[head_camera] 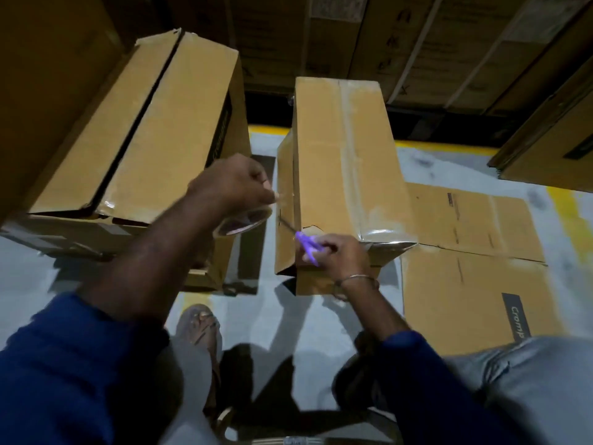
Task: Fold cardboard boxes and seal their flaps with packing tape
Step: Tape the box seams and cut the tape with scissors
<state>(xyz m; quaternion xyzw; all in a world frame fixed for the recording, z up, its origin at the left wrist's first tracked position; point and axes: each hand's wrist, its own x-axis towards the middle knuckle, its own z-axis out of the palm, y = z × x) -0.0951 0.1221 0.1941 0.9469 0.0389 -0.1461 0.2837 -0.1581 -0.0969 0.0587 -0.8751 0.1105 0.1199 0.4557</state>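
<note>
Dim light, pale grey floor with yellow painted lines — dark stacked cartons behind

Both forearms reach forward, left hand raised with fingers pinched, right hand curled.

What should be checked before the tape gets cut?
1. Scissors gripped in right hand: ok.
2. Tape roll held by left hand: ok.
3. Blades at the tape strip: cannot tell, blurred.
4. Strip pulled taut from roll to box: cannot tell.
5. Top seam of box taped: ok.
6. Left fingers clear of the blades: ok, apart.
</note>
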